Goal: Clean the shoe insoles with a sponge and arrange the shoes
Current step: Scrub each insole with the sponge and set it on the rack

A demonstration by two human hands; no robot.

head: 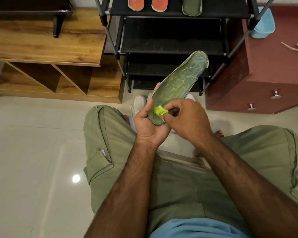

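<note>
My left hand [148, 124] cups the heel of the insole [177, 79] from below, and its toe points toward one o'clock, free in the air before the rack [172, 45]. My right hand [184, 117] pinches the small sponge [159, 111] against the heel end. The insole looks light, thin and bendy, probably slick where streaked, so I judge it best held under heel and arch, not by the toe.

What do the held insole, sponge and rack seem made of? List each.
Insole: probably fabric-faced foam, matte olive; stitching along its edge. Sponge: soft foam, seemingly; crumples in the pinch, bright yellow-green. Rack: likely metal tubes, glossy; matte black shelves, perhaps fabric.
</note>
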